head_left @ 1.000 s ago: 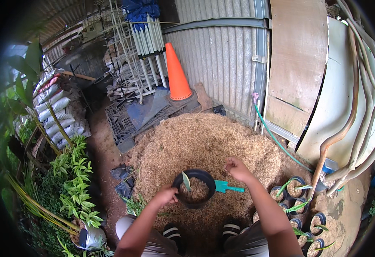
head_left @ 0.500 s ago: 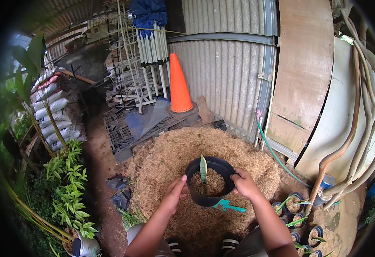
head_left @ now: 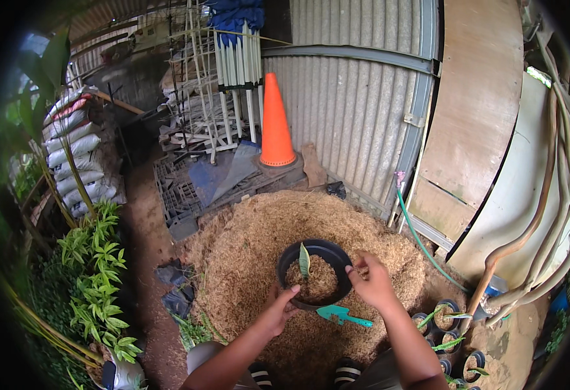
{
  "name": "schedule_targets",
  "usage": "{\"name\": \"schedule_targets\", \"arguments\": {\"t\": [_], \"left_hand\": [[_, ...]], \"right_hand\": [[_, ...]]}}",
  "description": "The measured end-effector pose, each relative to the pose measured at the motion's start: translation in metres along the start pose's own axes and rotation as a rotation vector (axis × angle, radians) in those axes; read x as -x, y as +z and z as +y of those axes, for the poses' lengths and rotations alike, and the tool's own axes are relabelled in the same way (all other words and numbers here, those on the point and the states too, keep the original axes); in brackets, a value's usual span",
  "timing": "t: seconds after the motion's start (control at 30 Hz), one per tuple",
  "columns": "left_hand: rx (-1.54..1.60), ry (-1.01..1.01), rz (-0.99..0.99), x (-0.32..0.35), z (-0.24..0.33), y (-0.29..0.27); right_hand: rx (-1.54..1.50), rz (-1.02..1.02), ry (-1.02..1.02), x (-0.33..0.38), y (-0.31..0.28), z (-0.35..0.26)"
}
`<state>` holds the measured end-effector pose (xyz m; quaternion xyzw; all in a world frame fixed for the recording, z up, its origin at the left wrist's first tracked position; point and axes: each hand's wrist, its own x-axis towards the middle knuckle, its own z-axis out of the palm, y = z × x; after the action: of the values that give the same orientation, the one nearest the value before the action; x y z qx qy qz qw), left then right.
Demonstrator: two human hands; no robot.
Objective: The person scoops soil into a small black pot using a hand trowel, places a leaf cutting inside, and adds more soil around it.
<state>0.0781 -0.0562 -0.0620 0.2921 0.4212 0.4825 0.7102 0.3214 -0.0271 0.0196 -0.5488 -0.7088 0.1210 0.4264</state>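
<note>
A round black plant pot is in front of me over the husk pile, part-filled with pale brown husk mix. One upright snake plant leaf, green with a pale edge, stands in it left of centre. My left hand grips the pot's near left side, thumb at the rim and fingers below. My right hand is at the right side; its thumb tip meets the rim while the other fingers are bent and apart from the pot. Just beyond the pot's near edge lies a teal hand trowel on the husk.
Around the pot spreads a wide husk pile. Several small potted plants stand at right, near thick bare stems and a green hose. An orange cone stands behind; leafy plants and stacked sacks line the left.
The pot has shifted slightly left and tipped toward me, showing more of its inside. My right hand's fingers have come off the pot's side; my left thumb has moved onto the rim.
</note>
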Motion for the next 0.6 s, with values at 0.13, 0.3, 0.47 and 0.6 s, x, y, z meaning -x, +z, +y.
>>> {"name": "schedule_targets", "arguments": {"t": [0.13, 0.3, 0.47, 0.6], "left_hand": [[-0.14, 0.045, 0.055, -0.002, -0.006, 0.006], [-0.141, 0.094, 0.02, 0.012, -0.01, 0.026], [-0.098, 0.124, 0.064, 0.013, -0.027, 0.032], [-0.078, 0.05, 0.097, 0.023, -0.022, 0.038]], "right_hand": [[-0.071, -0.117, -0.162, -0.004, -0.014, -0.016], [0.089, -0.487, -0.086, 0.014, 0.014, 0.004], [0.142, -0.811, 0.077, 0.024, 0.019, -0.001], [-0.042, -0.739, 0.028, 0.026, 0.012, 0.005]]}}
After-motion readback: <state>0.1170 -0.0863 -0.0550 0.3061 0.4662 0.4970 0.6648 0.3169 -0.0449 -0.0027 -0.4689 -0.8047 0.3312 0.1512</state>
